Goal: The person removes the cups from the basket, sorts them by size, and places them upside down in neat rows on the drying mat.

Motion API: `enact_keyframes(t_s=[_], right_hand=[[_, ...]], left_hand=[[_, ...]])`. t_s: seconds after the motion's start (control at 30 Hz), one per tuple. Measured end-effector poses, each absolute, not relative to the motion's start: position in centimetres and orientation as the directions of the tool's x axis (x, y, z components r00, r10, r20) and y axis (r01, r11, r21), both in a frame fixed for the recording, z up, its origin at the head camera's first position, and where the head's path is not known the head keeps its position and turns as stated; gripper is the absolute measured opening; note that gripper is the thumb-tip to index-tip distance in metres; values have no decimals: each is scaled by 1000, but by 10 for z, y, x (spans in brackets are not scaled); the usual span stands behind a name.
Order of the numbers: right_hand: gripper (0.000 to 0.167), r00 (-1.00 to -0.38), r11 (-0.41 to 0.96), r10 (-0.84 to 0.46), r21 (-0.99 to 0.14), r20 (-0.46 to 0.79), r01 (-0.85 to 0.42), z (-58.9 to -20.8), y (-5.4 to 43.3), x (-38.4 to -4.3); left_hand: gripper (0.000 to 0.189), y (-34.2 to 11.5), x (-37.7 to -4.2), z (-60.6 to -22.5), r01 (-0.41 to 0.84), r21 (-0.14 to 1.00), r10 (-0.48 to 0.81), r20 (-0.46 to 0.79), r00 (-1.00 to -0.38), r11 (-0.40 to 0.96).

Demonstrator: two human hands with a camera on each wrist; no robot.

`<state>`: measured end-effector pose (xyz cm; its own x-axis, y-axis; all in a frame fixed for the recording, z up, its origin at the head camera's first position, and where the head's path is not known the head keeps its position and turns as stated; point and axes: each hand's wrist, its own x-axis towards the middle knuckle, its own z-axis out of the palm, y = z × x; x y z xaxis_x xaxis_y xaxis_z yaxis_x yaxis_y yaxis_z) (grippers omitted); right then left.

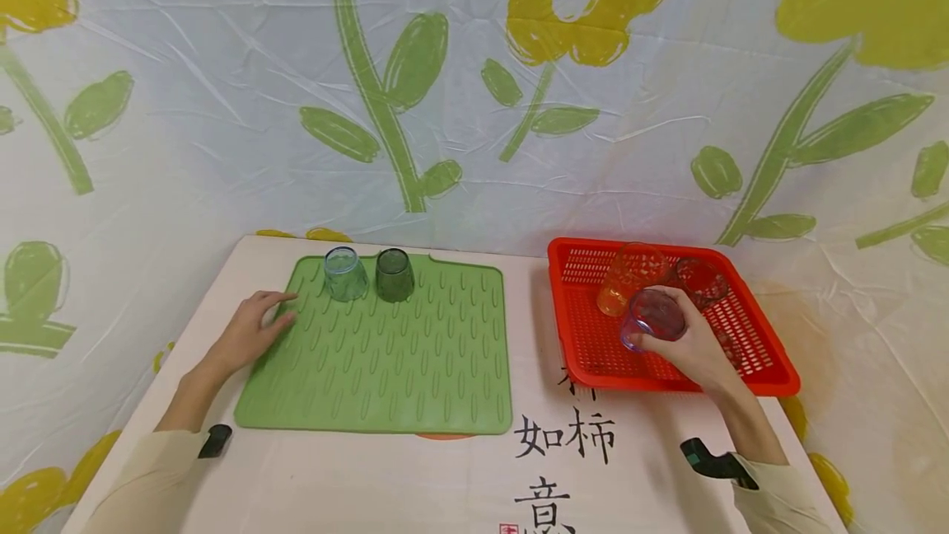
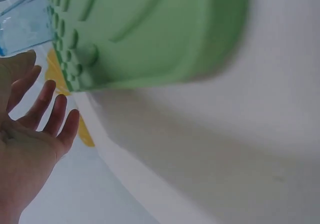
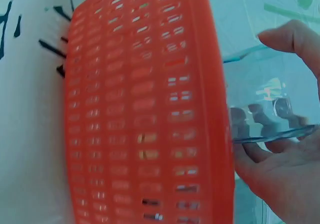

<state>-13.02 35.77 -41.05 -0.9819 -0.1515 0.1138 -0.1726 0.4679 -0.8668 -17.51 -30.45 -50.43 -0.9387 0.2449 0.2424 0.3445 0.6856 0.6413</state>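
Observation:
My right hand grips a clear bluish-purple drinking glass above the red plastic basket. In the right wrist view the thumb and fingers curl round this glass, just beyond the basket's rim. Within the basket lie a tall amber-looking glass and a darker glass, partly overlapped. My left hand is at the left edge of the green ribbed mat, fingers loosely bent and holding nothing. Two glasses stand upside down at the mat's back left: a light blue one and a grey one.
The white tabletop carries black brushed characters between mat and basket. A flower-printed cloth hangs close behind the table and at its sides. The basket's raised walls stand near the right table edge.

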Motion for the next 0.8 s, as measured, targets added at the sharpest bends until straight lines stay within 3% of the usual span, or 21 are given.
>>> enact_keyframes(t_s=[0.6, 0.8], right_hand=[[68, -975, 344, -174, -920, 137, -191, -401, 313, -136], [70, -979, 391, -159, -903, 125, -179, -399, 291, -138]], left_hand=[[35, -251, -160, -483, 380, 725, 192, 333, -923, 574], [34, -232, -159, -483, 396, 743, 178, 359, -916, 540]])
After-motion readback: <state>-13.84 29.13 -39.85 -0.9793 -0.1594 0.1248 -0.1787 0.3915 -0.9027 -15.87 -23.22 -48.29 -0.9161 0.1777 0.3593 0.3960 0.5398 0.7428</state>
